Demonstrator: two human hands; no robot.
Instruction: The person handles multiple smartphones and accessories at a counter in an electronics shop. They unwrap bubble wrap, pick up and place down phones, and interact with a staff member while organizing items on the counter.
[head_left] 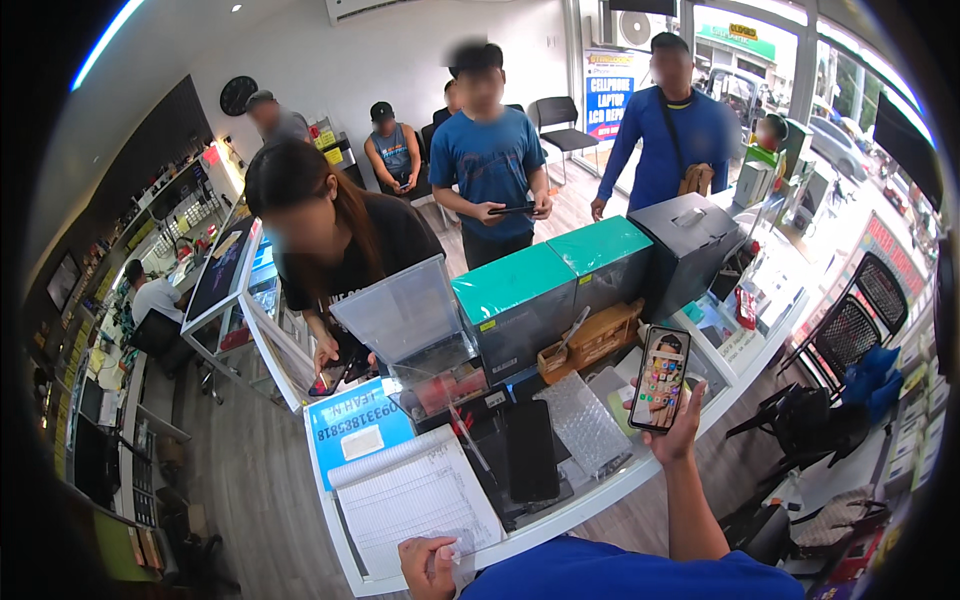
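My right hand [680, 425] holds a smartphone [661, 385] upright above the counter's right part, its lit screen showing app icons and a picture. Low in the view, my left hand [428, 565] sits at the near edge of an open ruled notebook [410, 500], fingers curled in with nothing visible in them. Right of the notebook lies a dark phone-shaped slab [532, 450]. A sheet of bubble wrap [585, 420] is between that slab and the held phone.
Teal-topped boxes [515, 275] and a large dark box [685, 240] line the counter's far side. A wooden holder [600, 340] and a clear plastic box [405, 310] stand before them. Across the counter are a person in black [370, 225] and two people in blue.
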